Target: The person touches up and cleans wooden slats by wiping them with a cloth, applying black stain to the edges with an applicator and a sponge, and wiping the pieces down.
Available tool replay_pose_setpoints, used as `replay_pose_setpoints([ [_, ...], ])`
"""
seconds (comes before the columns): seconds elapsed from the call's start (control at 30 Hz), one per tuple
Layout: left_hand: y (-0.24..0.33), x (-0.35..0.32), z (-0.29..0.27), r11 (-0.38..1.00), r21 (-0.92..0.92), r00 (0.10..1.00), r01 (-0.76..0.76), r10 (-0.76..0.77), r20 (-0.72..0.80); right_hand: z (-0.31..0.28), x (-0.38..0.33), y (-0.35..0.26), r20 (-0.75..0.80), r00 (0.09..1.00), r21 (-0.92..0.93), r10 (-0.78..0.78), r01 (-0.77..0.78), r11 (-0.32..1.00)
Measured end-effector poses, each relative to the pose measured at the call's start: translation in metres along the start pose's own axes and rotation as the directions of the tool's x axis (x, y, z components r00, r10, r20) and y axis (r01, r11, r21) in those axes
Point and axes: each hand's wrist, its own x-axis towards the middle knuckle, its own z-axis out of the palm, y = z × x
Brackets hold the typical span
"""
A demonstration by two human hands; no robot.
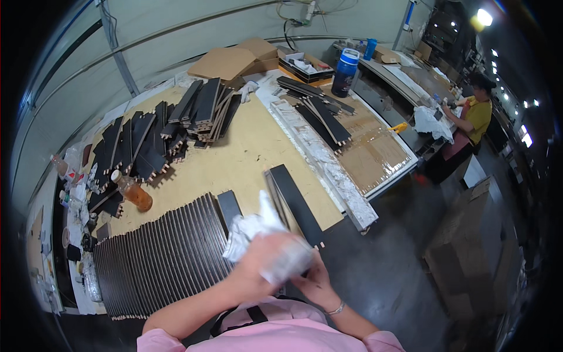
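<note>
My left hand (263,258), blurred by motion, is closed on a white cloth (243,234) above the near end of a dark wooden board (295,202). My right hand (316,278) is closed at that board's near end, its fingers partly hidden by the cloth and the left hand. The board lies slanting away from me, with small light pegs at its end. Left of the hands, a shorter-looking dark board (229,205) lies beside a long row of dark slats (161,258) packed side by side.
Loose piles of dark boards (138,138) cover the table's far left, near a bottle of amber liquid (134,192). Across a white-stained beam (328,167) are more boards (319,117) and a blue bottle (345,73). Cartons (469,246) stand right; a co-worker (472,117) is beyond.
</note>
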Motion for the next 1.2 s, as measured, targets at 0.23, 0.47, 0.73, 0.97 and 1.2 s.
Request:
replay_pose_setpoints([
  [0.23, -0.133, -0.011, -0.071, 0.868, -0.093, 0.746, 0.487, -0.469, -0.473, 0.004, -0.017, -0.049, 0.118, 0.992, -0.249, -0.052, 0.08, 0.965],
  [0.47, -0.113, -0.051, -0.045, 0.452, -0.873, 0.415, 0.184, -0.841, -0.348, 0.013, -0.025, -0.04, 0.008, 0.994, -0.444, -0.112, 0.104, 0.89],
  [0.73, -0.11, -0.042, -0.045, 0.584, -0.796, 0.443, 0.159, -0.763, -0.472, 0.016, -0.008, -0.031, 0.073, 0.994, -0.275, 0.079, -0.056, 0.96],
  [0.97, -0.02, -0.033, 0.001, 0.904, 0.398, 0.984, 0.154, -0.178, 0.024, 0.023, -0.004, -0.009, 0.056, 0.997, -0.301, -0.053, 0.068, 0.951],
  [1.2, -0.188, -0.059, -0.11, 0.743, 0.082, 0.679, 0.664, -0.553, -0.483, 0.01, -0.014, -0.046, 0.071, 0.997, -0.275, 0.033, -0.012, 0.961],
])
